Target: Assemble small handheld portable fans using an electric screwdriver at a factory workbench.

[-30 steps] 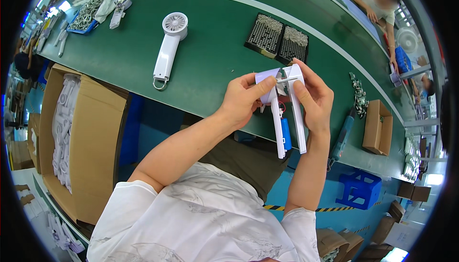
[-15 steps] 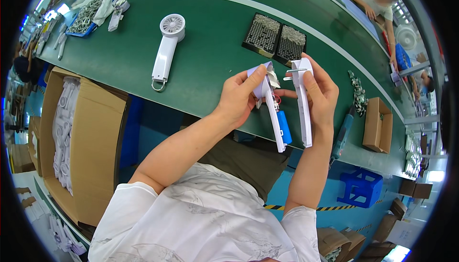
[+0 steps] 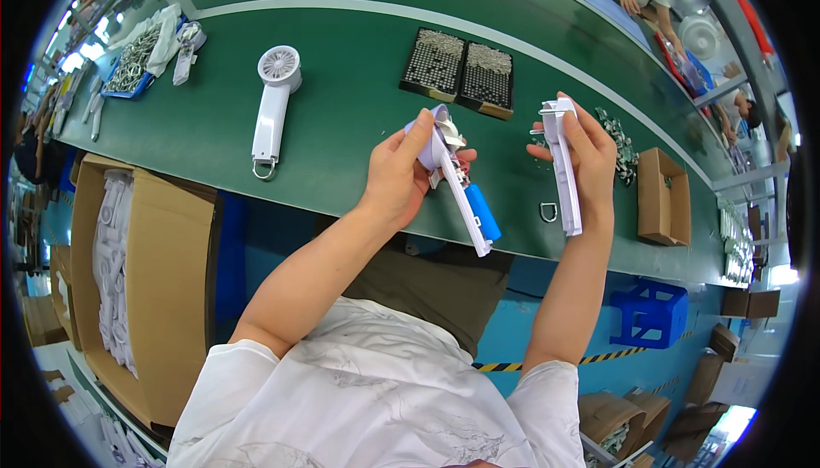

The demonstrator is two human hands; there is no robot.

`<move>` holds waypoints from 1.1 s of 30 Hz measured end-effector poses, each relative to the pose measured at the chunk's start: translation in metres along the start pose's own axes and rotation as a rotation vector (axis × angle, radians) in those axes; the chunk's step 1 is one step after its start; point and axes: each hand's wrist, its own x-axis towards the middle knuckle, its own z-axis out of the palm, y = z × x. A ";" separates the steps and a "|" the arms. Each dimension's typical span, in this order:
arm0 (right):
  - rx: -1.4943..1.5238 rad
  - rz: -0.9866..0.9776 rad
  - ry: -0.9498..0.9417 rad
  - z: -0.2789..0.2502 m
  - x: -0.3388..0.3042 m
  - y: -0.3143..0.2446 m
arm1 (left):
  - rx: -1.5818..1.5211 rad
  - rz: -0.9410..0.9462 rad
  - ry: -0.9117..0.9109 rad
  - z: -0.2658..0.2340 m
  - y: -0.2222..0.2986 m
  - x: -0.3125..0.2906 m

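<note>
My left hand [image 3: 400, 165] grips the round end of an opened handheld fan body [image 3: 461, 203]. A blue cylindrical battery [image 3: 483, 212] and thin red wires show along its inner side. In my right hand [image 3: 589, 156] is a separate white handle shell [image 3: 562, 165], held upright between thumb and fingers, with a thin metal piece crossing its top. A gap lies between the two parts. Below the shell, a small metal D-ring [image 3: 547, 212] rests on the green table. Farther left lies an assembled white handheld fan [image 3: 272, 118] with a metal ring at its lower end.
Two black trays of small metal parts [image 3: 434, 92] sit ahead on the green table [image 3: 342, 58]. Right of my hand are loose metal pieces [image 3: 619, 139] and a small cardboard box [image 3: 653, 212]. A large carton [image 3: 171, 289] of white parts stands left. A blue stool [image 3: 651, 314] stands right.
My hands have moved apart, widening the gap between fan body and shell. The D-ring now shows on the table, and the electric screwdriver at right is hidden. The whole view has shifted slightly.
</note>
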 end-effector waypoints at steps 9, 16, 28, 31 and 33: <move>-0.263 0.088 0.126 -0.039 0.020 -0.004 | 0.001 -0.011 0.003 0.000 0.000 0.000; -1.099 -0.082 0.221 -0.065 0.048 0.007 | -0.021 0.002 0.022 0.007 0.002 0.003; -1.418 -0.120 0.156 -0.077 0.057 0.028 | -0.022 0.048 0.013 0.009 0.006 0.015; -1.380 -0.158 0.144 -0.079 0.060 0.031 | -0.016 0.046 0.022 0.004 0.005 0.015; -1.386 -0.230 0.174 -0.082 0.055 0.035 | -0.062 0.039 0.049 0.007 0.004 0.013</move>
